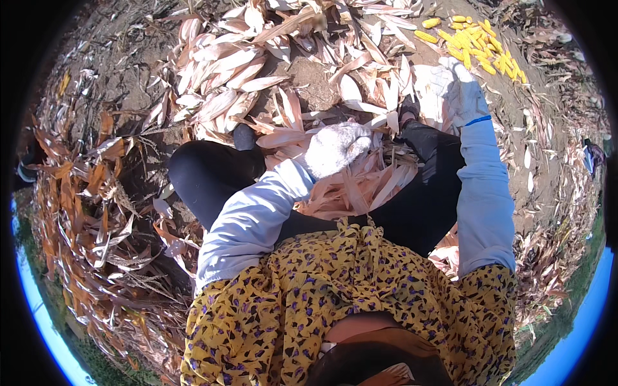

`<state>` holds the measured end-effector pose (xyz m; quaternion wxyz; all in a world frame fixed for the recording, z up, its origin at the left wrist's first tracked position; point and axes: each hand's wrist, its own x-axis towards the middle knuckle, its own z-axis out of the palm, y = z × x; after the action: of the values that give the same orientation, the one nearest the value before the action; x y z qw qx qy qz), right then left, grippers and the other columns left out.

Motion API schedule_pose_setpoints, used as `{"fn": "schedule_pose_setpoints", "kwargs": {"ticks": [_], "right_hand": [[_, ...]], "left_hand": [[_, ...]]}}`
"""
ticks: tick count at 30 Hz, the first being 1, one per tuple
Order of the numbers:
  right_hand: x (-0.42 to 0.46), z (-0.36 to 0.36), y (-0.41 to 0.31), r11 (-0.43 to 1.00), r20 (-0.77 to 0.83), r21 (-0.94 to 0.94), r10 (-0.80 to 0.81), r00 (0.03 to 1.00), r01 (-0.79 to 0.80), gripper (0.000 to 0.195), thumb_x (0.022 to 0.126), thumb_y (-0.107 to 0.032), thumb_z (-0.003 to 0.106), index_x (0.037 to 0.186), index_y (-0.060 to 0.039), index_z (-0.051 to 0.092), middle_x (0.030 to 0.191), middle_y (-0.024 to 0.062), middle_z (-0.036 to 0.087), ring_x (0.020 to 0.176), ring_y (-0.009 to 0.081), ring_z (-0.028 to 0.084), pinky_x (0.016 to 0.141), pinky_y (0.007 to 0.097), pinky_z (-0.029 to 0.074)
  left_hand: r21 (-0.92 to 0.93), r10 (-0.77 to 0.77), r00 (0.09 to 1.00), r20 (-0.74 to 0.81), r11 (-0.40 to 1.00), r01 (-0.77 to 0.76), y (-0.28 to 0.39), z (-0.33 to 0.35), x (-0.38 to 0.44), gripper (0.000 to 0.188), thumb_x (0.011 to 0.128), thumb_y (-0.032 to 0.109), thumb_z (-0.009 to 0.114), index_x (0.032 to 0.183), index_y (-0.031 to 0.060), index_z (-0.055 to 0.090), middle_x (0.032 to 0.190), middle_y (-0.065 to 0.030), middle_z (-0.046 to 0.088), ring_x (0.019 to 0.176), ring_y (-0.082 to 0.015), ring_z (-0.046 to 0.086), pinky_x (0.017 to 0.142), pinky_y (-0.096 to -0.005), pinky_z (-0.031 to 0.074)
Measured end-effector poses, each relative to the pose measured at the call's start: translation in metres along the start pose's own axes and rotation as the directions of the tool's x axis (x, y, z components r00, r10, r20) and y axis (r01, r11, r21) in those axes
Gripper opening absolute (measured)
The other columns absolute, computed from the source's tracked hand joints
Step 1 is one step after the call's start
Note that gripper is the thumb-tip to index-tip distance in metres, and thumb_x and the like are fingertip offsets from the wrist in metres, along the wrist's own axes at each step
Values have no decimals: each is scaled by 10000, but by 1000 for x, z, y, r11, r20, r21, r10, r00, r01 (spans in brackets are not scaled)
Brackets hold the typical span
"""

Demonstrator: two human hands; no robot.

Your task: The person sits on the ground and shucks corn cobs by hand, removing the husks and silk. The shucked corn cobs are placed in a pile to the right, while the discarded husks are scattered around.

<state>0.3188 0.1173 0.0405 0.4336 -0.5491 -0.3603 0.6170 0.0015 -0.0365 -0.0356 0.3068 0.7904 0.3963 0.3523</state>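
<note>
My left hand (339, 147), in a white fuzzy glove, is over the dry corn husks (355, 186) between my bent legs. Its fingers look curled, but whether it holds anything cannot be told. My right hand (458, 91), in a whitish glove with a blue edge at the wrist, reaches out beyond my right foot. It is just below a pile of husked yellow corn cobs (475, 43) on the bare soil. Glare and the glove hide what, if anything, is in its fingers.
A large heap of pale husks (222, 82) lies ahead to the left. Dry brown corn stalks (96, 217) are piled along my left side. Loose husks litter the soil (521, 120) on the right. At the far right edge a person (595, 157) is partly visible.
</note>
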Motion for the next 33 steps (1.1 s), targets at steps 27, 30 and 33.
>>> {"fn": "schedule_pose_setpoints", "kwargs": {"ticks": [27, 30, 33], "right_hand": [[3, 113, 37, -146, 775, -632, -104, 624, 761, 393, 874, -272, 687, 1204, -86, 580, 984, 112, 658, 810, 264, 667, 636, 356, 529], [4, 118, 39, -85, 728, -685, -44, 684, 724, 405, 864, -275, 688, 1202, -77, 585, 962, 110, 648, 801, 280, 660, 629, 359, 527], [2, 127, 35, -89, 701, -711, -2, 713, 698, 403, 856, -279, 689, 1168, -48, 583, 962, 122, 644, 817, 293, 658, 652, 380, 532]], "left_hand": [[513, -858, 245, -452, -25, 858, -337, -84, -98, 499, 863, 310, 631, 1288, 64, 545, 1340, -194, 526, 1267, -340, 473, 1077, -435, 349], [632, -811, 336, -479, -53, 773, -338, -78, -96, 487, 884, 279, 598, 1315, 67, 520, 1361, -201, 499, 1295, -347, 442, 1096, -467, 317], [631, -811, 339, -476, -47, 775, -339, -77, -93, 467, 906, 247, 542, 1333, 62, 498, 1321, -199, 527, 1274, -342, 464, 1055, -507, 349]]}}
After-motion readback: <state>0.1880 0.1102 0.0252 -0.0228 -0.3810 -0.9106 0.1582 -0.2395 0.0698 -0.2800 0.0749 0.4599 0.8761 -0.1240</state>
